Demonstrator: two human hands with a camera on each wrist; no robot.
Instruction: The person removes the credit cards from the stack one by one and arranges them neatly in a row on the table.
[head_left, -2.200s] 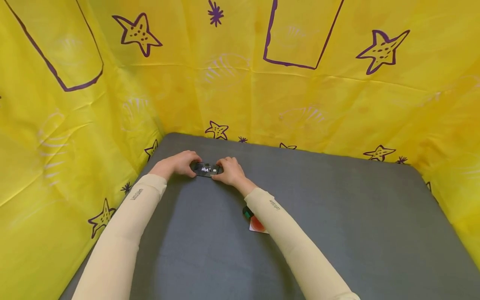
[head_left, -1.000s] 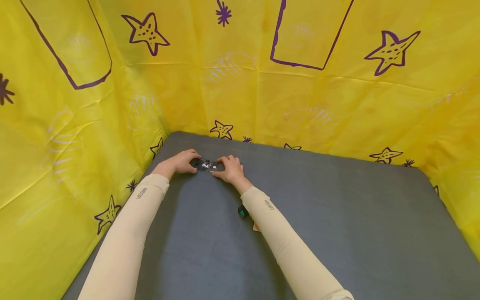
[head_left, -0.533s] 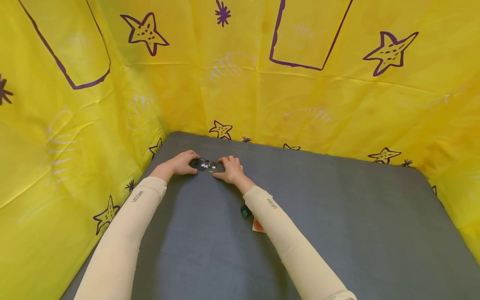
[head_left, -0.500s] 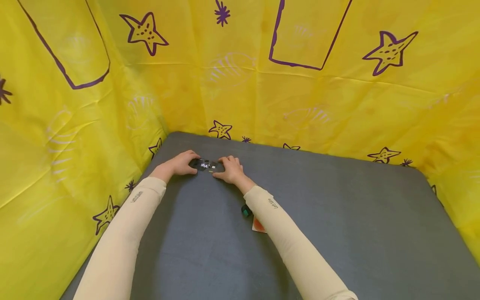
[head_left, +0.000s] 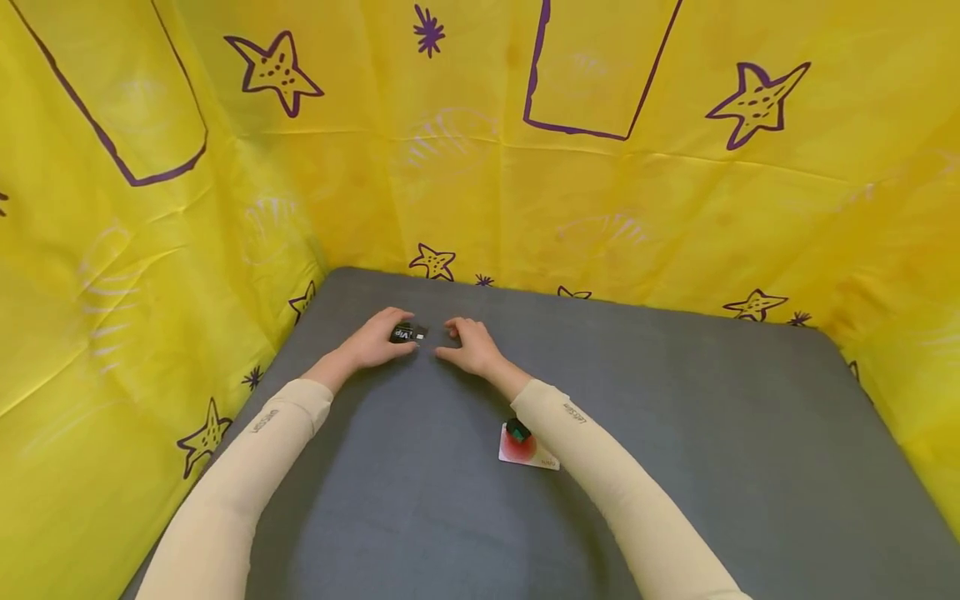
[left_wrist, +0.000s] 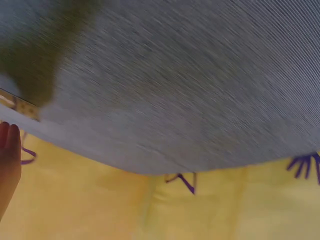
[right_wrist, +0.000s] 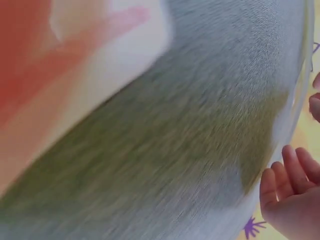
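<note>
My left hand [head_left: 378, 337] holds a black card [head_left: 402, 333] with white "Vip" lettering and a small pale chip, thumb along its near edge and fingers along its far edge. Part of the card is covered by that hand. Across a small gap to the right, my right hand [head_left: 472, 348] has its fingers relaxed and bent, with nothing between thumb and fingertips. In the left wrist view only a few left fingers [left_wrist: 9, 135] show, beside a shiny strip of card [left_wrist: 25, 107]. The right wrist view shows the right hand [right_wrist: 292, 195] with its palm side visible.
A white card with a red round print [head_left: 517, 450] lies on the grey tabletop [head_left: 420, 483], partly under the right forearm. A small black and green device [head_left: 517, 430] hangs by the right wrist. Yellow fabric [head_left: 450, 192] with purple drawings walls the table's back and sides.
The right hand has let go of the black card and drawn slightly right. The card has shifted a little left into the left hand. More of the white and red card shows.
</note>
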